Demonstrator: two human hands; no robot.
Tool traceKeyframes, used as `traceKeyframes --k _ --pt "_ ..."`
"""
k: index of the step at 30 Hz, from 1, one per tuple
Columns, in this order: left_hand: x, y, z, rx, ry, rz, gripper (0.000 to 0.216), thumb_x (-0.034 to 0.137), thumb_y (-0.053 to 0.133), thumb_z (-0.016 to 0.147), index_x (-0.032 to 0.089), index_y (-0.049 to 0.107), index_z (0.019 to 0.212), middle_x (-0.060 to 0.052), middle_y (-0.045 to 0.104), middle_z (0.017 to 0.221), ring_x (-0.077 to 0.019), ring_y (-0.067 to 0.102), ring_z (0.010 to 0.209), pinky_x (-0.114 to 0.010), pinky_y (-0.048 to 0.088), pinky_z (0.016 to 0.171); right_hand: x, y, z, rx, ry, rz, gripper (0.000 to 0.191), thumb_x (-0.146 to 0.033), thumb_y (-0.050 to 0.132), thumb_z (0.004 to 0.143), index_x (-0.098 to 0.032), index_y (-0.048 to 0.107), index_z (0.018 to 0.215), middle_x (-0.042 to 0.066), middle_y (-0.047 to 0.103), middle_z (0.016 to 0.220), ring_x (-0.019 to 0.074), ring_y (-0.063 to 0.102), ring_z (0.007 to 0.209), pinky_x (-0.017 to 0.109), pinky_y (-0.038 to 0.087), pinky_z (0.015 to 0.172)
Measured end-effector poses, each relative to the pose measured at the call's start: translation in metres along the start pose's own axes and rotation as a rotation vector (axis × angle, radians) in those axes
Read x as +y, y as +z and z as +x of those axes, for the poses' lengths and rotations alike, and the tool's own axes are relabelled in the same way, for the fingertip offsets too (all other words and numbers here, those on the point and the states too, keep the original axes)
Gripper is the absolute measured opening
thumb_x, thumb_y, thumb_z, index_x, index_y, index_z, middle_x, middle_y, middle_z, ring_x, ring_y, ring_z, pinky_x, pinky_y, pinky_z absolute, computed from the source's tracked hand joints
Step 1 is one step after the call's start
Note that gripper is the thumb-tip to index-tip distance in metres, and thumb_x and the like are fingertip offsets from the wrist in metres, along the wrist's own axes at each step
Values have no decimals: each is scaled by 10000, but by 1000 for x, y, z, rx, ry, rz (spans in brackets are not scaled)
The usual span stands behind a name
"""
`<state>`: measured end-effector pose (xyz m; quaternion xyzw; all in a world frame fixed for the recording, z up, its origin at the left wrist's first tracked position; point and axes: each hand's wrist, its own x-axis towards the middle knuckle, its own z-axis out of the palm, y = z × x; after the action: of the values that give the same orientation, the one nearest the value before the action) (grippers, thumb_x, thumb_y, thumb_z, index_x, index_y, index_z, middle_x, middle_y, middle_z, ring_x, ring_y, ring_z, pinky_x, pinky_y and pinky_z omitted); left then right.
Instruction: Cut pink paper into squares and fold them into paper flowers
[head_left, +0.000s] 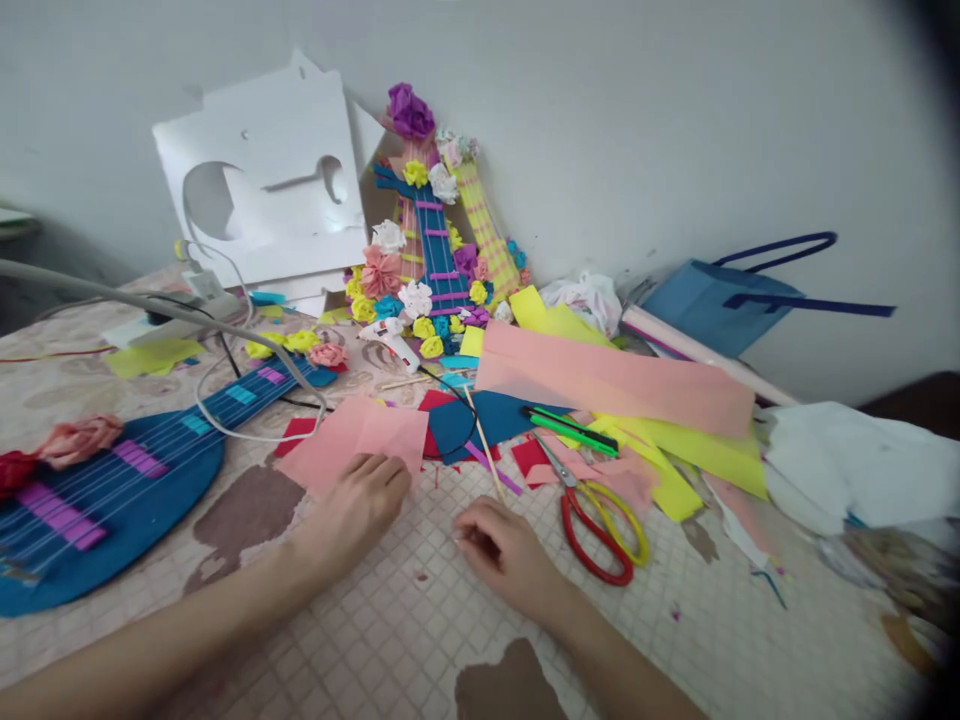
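My left hand [367, 500] lies at the near edge of a pink crepe paper sheet [375, 432], its fingers bent down over the paper and pressed together. My right hand [506, 550] is curled above the table, thumb and forefinger close together; whatever might be between them is too small to make out. Just behind that hand, a thin wooden stick [482, 435] slants away across the table. Scissors [600, 535] with one red and one yellow handle lie to its right. Beyond them are a green cutter knife [576, 432] and blue paper [487, 420].
A blue paper guitar [150, 470] occupies the left side. A white glue gun [391, 343] and its cable lie mid-table. Decorated guitars [435, 240] and a white foam board [262, 150] lean at the wall. Pink and yellow paper strips [615, 375] and plastic bags [862, 460] spread right.
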<state>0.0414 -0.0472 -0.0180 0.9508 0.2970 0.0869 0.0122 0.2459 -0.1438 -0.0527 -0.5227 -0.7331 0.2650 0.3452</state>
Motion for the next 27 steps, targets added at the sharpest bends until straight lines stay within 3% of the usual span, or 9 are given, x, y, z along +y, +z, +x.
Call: traceKeyframes --k 4,8,11,13,16,21,27 --pt "35 -1 -3 167 31 -132 131 123 452 880 165 564 826 -47 595 856 -199 535 819 -360 410 761 -2 7 0 73 94 59 526 -96 523 775 -231 396 1267 -22 563 819 104 527 614 226 435 587" --pt "57 5 -6 287 100 -289 60 184 487 889 191 546 882 -24 602 876 -180 540 869 -354 392 817 -6 7 -2 142 -9 -86 216 -71 496 770 -203 566 925 16 571 833 148 550 744 258 429 652" --pt "45 13 -8 458 -4 -325 110 190 487 888 188 522 992 -50 600 935 -185 539 915 -343 404 814 -4 3 -9 130 -34 -182 163 -77 497 782 -202 573 854 27 543 872 146 548 741 255 420 639" --pt "29 18 -11 522 -47 -308 78 183 478 891 183 527 952 -45 596 892 -174 548 870 -322 417 781 -3 0 -14 64 -55 -242 140 -99 498 800 -211 571 841 25 536 882 149 552 760 254 416 639" --pt "7 21 -13 548 -132 -313 71 181 470 894 174 535 924 -38 586 856 -151 555 817 -281 441 738 -1 -2 -18 -23 -65 -266 143 -95 504 782 -218 546 842 12 536 880 150 553 763 253 409 627" --pt "-9 19 -16 552 -198 -317 92 204 470 894 164 549 867 -27 578 798 -127 548 745 -239 443 675 1 -1 -17 8 -25 -223 366 -38 509 651 -219 496 969 27 528 965 168 554 795 260 407 607" --pt "-18 16 -16 539 -237 -303 144 251 470 887 161 562 820 -34 590 767 -133 542 719 -250 438 671 1 -1 -17 -1 -46 -197 282 -42 494 683 -222 522 900 19 524 956 135 551 722 251 407 601"
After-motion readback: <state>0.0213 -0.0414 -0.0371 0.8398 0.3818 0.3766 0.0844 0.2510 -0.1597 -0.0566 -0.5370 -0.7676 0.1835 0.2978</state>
